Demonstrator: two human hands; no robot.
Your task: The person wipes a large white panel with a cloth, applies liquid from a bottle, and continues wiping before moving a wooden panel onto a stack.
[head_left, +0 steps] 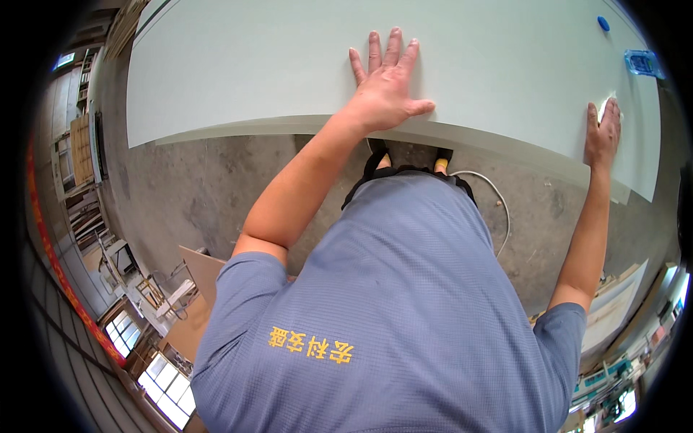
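Observation:
A large pale grey-green board (238, 65) stretches across the upper part of the head view. My left hand (388, 92) lies flat on it near its front edge, fingers spread and nothing in them. Far to the right, my right hand (605, 136) presses a crumpled white wipe (605, 105) against the board near its right end; whether it is cloth or paper I cannot tell. Beyond that hand lies a clear blue plastic bottle (642, 63) close to the board's right edge. A small blue cap (603, 24) rests on the board farther back.
Under the front edge shows another board layer (505, 141). A pale hose or cable (502, 202) curves over the concrete floor (195, 187) beside my feet. Brown panels (198, 270) stand behind me on the left, and more boards (613, 303) lean on the right.

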